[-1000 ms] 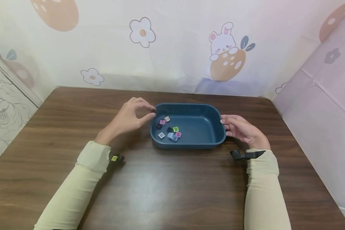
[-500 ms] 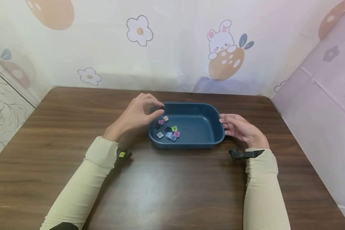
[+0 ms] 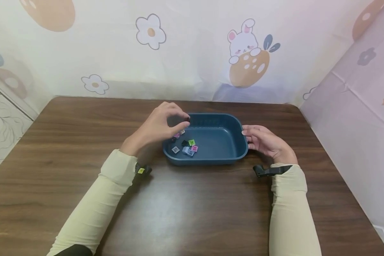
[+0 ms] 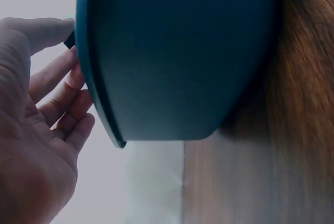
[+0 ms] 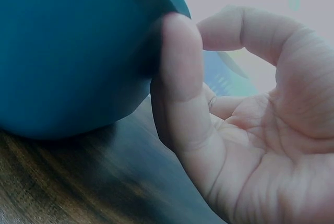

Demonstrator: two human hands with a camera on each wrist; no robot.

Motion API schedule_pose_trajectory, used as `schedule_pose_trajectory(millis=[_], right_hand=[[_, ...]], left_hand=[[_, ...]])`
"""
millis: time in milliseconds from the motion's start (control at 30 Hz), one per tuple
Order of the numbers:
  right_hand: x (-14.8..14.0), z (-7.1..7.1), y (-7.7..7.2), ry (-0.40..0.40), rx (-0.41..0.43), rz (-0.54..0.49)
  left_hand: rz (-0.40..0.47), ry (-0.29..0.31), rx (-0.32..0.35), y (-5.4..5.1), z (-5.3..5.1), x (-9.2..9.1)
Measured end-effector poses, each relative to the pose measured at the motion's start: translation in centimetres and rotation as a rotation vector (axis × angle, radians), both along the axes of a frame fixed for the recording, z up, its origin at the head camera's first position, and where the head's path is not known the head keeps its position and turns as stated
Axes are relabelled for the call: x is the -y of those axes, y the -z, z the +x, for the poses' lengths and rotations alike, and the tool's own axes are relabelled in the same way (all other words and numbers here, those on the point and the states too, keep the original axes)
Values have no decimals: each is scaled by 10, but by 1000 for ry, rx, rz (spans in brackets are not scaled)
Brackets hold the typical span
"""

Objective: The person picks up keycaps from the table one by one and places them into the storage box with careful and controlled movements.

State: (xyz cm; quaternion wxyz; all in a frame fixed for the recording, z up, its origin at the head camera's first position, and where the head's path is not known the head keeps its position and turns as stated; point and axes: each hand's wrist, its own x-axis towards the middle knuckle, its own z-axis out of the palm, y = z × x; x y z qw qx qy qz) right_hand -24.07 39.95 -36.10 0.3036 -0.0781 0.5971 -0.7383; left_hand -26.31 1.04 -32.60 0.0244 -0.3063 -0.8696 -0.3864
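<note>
A blue rectangular tray (image 3: 216, 162) with rounded corners sits toward the back of the table. My left hand (image 3: 158, 124) is over its left end, pinching a small dark block (image 4: 70, 40) between thumb and fingertips; the block's far side is hidden. My right hand (image 3: 268, 143) holds the tray's right end, with the thumb at the rim and fingers against the outer wall (image 5: 78, 51). Several small square blocks lie in the left part of the tray, among them a green one (image 3: 191, 142), a pink one (image 3: 194, 148), a white one (image 3: 175, 149) and a light blue one (image 3: 190, 153).
The brown wooden table (image 3: 179, 206) extends around the tray. Behind it hangs a pale wall cloth (image 3: 185, 71) with flowers and a rabbit, and another patterned cloth (image 3: 364, 124) borders the right side. A black wrist mount (image 3: 270, 170) sits on the right sleeve.
My left hand has moved right, from the tray's left rim to above its inside, with the dark block still pinched. The right hand keeps its hold. The whole head view has shifted slightly.
</note>
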Motion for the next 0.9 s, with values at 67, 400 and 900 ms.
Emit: schedule_pose_trajectory(millis=[67,400,900], right_hand=[[0,0,0,8,-2,9],[3,5,1,0,-4,20],[3,5,1,13,-6,19]], left_hand=[[-3,16,-9,0,-1,-4],[-35,64,-46,2,0,-19],[-78,98,-22,-3,5,-34]])
